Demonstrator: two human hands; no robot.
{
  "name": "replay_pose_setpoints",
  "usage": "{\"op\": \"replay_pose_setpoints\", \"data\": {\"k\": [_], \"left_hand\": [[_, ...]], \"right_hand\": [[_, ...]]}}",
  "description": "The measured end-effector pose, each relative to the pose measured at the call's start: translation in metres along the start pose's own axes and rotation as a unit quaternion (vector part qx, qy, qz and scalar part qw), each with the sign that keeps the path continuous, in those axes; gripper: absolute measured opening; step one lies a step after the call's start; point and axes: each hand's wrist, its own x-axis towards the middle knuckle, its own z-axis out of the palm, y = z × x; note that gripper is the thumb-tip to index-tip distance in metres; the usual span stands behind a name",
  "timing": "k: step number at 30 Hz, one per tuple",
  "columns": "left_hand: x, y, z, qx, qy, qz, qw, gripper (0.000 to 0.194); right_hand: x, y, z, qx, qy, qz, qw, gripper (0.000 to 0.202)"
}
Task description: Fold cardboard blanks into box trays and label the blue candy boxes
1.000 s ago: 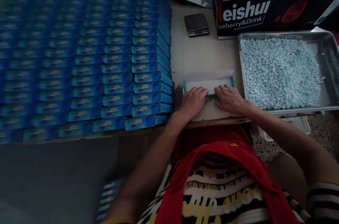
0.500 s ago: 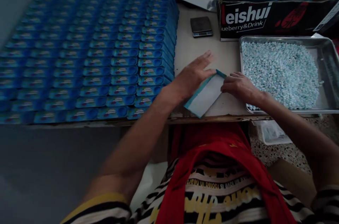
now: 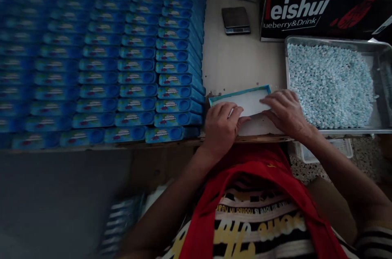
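Observation:
A shallow blue-edged box (image 3: 249, 101) with a white inside lies near the table's front edge, its long side roughly parallel to that edge. My left hand (image 3: 223, 122) grips its left near side, with curled fingers over the rim and the thumb along the near wall. At the right end, my right hand (image 3: 284, 112) holds the box between thumb and fingers. Both hands touch the same box, and their fingers cover parts of its near side.
Rows of blue packets (image 3: 176, 92) fill the left side. A small dark scale (image 3: 235, 20) sits behind the box. A metal tray (image 3: 378, 118) of pale blue pellets (image 3: 333, 87) stands at the right, with a black carton (image 3: 321, 16) behind it.
The box has turned from a slant to nearly level. My left hand has come down from its far side to its near side and closed on it. The camera view has shifted.

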Motion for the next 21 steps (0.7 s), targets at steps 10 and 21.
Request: {"op": "replay_pose_setpoints", "data": {"k": [10,21], "left_hand": [[0.034,-0.026,0.028,-0.094,-0.263,-0.181,0.943,0.023],[-0.03,0.001,0.029,0.08,-0.133,-0.039,0.987,0.029]], "right_hand": [[0.003,-0.006,0.041,-0.105,-0.014,0.001,0.994,0.029],[-0.011,-0.022,0.057,-0.095,-0.186,0.024,0.978,0.025]]}}
